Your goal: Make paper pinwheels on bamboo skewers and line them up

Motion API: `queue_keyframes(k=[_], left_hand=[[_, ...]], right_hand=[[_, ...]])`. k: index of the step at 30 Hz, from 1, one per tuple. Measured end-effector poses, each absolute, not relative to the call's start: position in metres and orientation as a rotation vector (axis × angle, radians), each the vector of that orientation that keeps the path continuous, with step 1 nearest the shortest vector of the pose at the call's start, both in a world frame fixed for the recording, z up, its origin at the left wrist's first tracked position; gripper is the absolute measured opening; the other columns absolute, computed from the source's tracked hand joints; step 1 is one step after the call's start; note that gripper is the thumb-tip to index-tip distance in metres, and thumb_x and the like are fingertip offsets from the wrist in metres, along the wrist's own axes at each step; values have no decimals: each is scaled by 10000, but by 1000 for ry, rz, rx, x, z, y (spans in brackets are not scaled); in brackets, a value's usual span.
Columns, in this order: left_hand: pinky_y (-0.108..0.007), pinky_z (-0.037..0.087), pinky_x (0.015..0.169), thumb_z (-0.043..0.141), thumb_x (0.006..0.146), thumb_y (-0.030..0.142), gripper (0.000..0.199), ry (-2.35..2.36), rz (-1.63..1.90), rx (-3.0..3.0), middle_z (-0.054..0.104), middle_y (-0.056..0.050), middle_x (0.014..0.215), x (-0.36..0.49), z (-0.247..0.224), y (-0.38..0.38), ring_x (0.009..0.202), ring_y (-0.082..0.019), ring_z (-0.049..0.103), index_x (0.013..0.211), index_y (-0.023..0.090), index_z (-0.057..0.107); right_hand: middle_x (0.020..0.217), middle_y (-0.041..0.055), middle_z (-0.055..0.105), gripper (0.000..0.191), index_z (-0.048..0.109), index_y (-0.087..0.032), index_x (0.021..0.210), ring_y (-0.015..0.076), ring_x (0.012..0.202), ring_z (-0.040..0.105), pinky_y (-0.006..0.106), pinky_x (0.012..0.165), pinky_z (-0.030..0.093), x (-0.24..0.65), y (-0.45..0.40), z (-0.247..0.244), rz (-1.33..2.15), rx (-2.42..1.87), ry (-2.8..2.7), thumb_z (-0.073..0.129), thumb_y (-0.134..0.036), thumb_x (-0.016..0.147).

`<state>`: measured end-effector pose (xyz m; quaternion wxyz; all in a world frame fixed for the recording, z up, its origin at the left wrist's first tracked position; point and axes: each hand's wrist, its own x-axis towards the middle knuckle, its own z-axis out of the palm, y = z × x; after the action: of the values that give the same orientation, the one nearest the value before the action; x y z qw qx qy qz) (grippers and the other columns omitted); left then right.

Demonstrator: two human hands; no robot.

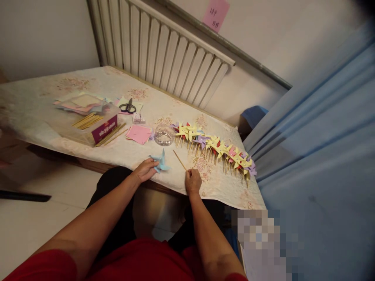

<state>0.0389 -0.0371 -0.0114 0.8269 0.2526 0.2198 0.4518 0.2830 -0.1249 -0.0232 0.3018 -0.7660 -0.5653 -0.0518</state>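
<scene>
My left hand (145, 170) pinches a light blue paper pinwheel (162, 161) near the front edge of the table. To its right, my right hand (193, 181) is closed around the lower end of a thin wooden stick (179, 160), whose free end points up and to the left. The stick and the pinwheel are apart. Behind them stands a round clear dish (164, 136) with small shiny pieces in it. A row of finished-looking paper pinwheels on sticks (215, 145), in yellow, purple, pink and red, lies along the right part of the table.
Pink paper squares (139, 134) lie left of the dish. Behind them are black-handled scissors (127, 106) and small white boxes (138, 118). A clear plastic box (73, 134) holds wooden sticks and paper sheets. A radiator (166, 50) runs behind the table; a blue curtain (307, 117) hangs right.
</scene>
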Motion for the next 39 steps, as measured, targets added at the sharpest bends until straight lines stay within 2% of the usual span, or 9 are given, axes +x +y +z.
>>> queue_keyframes(k=[10,29,39], left_hand=[[-283,585,740,876,620,99,240,460,951,521,745,-75,758,39,-11,-38,682,-162,695,808,87,727],[-302,570,750,859,631,79,220,452,938,523,748,-108,781,39,-10,-39,697,-180,694,814,74,737],[-300,582,761,877,631,111,273,447,933,545,751,-114,790,39,-12,-39,709,-180,704,864,62,743]], right_hand=[[807,18,623,121,682,-202,826,169,773,549,265,716,366,285,-127,-18,-19,-2038,-1479,570,-209,872],[721,-13,670,43,701,-221,777,164,688,579,258,612,346,280,-114,2,212,-2206,-1327,678,-257,783],[807,78,703,161,687,-187,763,193,754,600,281,650,351,273,-109,6,195,-2295,-1528,564,-120,843]])
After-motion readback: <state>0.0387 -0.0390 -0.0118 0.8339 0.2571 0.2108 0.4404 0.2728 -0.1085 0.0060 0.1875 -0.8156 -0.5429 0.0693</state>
